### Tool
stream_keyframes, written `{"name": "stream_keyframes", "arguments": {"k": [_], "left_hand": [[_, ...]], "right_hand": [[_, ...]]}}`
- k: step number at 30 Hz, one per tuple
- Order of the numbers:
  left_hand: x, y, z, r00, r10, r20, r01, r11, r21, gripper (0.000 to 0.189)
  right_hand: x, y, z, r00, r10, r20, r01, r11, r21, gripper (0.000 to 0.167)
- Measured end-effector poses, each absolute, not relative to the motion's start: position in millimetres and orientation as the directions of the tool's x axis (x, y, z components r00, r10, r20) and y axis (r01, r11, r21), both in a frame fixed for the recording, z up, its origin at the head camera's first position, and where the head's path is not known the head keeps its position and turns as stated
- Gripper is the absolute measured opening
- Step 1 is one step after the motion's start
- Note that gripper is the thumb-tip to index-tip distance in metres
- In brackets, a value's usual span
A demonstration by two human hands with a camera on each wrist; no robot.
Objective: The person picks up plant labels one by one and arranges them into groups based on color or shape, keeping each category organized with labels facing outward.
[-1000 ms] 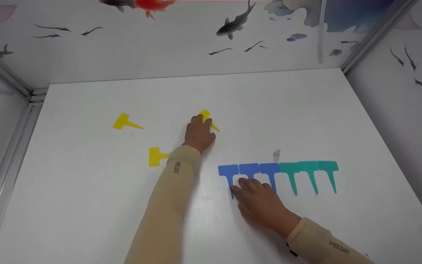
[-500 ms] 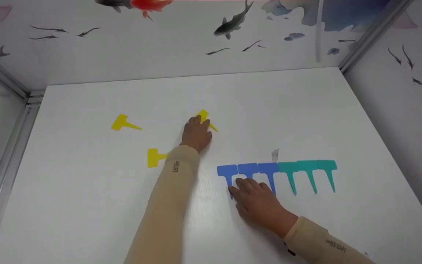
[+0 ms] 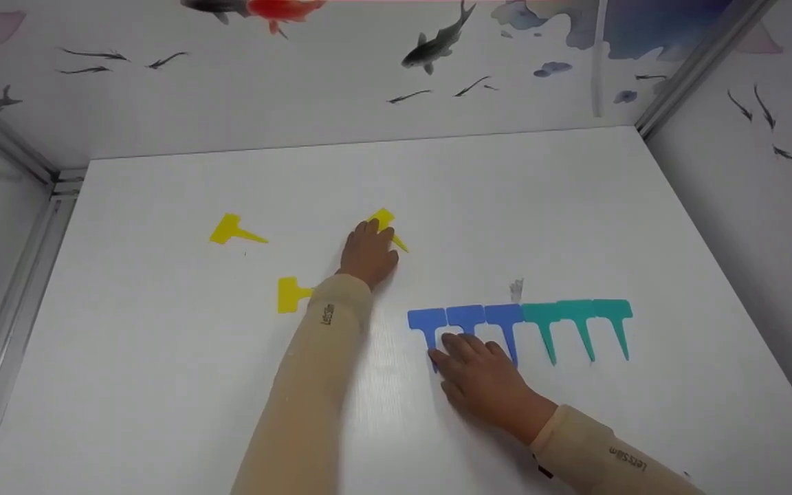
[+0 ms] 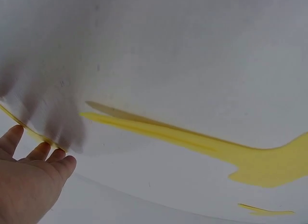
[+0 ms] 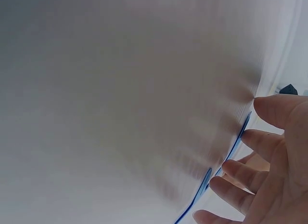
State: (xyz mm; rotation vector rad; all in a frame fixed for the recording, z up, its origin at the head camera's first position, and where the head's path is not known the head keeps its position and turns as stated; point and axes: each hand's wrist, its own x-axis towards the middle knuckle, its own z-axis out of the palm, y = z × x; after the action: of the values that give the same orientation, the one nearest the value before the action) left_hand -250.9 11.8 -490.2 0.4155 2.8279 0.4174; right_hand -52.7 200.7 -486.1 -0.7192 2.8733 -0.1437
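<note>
My left hand rests its fingertips on a yellow T-shaped plant label lying flat toward the back of the table. Its fingers partly cover that label. In the left wrist view, the left fingers are extended at the label's edge. My right hand lies with spread fingers over the stems of the blue plant labels, hiding part of the middle one. Three blue labels stand side by side in a row, heads at the back, joined on the right by three green plant labels.
Another yellow label lies left of the left forearm, its stem tip hidden by the sleeve. Farther back left is one more yellow label. White panels with painted fish border the white table. A grey smudge marks the surface behind the row.
The left hand and the yellow label beneath it have slid very slightly toward the person. The right hand stays on the blue labels, and the row keeps its place.
</note>
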Motion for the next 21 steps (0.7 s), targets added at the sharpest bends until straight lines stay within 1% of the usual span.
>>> {"name": "stream_keyframes", "arguments": {"k": [9, 12, 13, 14, 15, 17, 18, 19, 21], "left_hand": [[-247.9, -0.3, -491.3, -0.93, 0.315, -0.187, 0.228, 0.898, 0.377, 0.043], [-246.3, -3.4, -491.0, -0.933, 0.319, -0.164, 0.234, 0.887, 0.398, 0.037], [-245.4, -4.1, -490.1, -0.93, 0.333, -0.158, 0.253, 0.888, 0.385, 0.033], [-244.5, -4.7, -488.9, -0.917, 0.367, -0.159, 0.299, 0.893, 0.335, 0.03], [-243.1, -5.2, -487.6, -0.91, 0.384, -0.157, 0.323, 0.893, 0.312, 0.027], [-240.5, -5.6, -484.8, -0.871, 0.461, -0.17, 0.437, 0.885, 0.16, 0.022], [-238.9, -5.7, -484.0, -0.854, 0.491, -0.171, 0.48, 0.871, 0.102, 0.021], [-237.0, -5.9, -483.7, -0.827, 0.534, -0.174, 0.544, 0.839, -0.006, 0.02], [-233.2, -6.3, -485.7, -0.797, 0.581, -0.167, 0.601, 0.791, -0.115, 0.019]], "right_hand": [[-53.1, 200.1, -486.8, -0.872, -0.469, -0.142, -0.455, 0.883, -0.121, 0.045], [-53.5, 199.9, -487.0, -0.873, -0.468, -0.139, -0.455, 0.883, -0.115, 0.045], [-53.7, 199.8, -487.3, -0.873, -0.469, -0.138, -0.456, 0.883, -0.115, 0.045], [-53.7, 199.9, -487.6, -0.872, -0.469, -0.138, -0.456, 0.882, -0.117, 0.044], [-53.6, 199.8, -487.8, -0.872, -0.47, -0.137, -0.457, 0.882, -0.117, 0.044], [-53.5, 200.0, -488.1, -0.872, -0.47, -0.136, -0.457, 0.882, -0.117, 0.044], [-53.5, 200.1, -488.4, -0.873, -0.469, -0.135, -0.456, 0.882, -0.118, 0.043], [-53.4, 200.2, -488.9, -0.873, -0.469, -0.134, -0.456, 0.882, -0.118, 0.043], [-53.4, 200.5, -489.5, -0.874, -0.468, -0.13, -0.455, 0.883, -0.116, 0.043]]}}
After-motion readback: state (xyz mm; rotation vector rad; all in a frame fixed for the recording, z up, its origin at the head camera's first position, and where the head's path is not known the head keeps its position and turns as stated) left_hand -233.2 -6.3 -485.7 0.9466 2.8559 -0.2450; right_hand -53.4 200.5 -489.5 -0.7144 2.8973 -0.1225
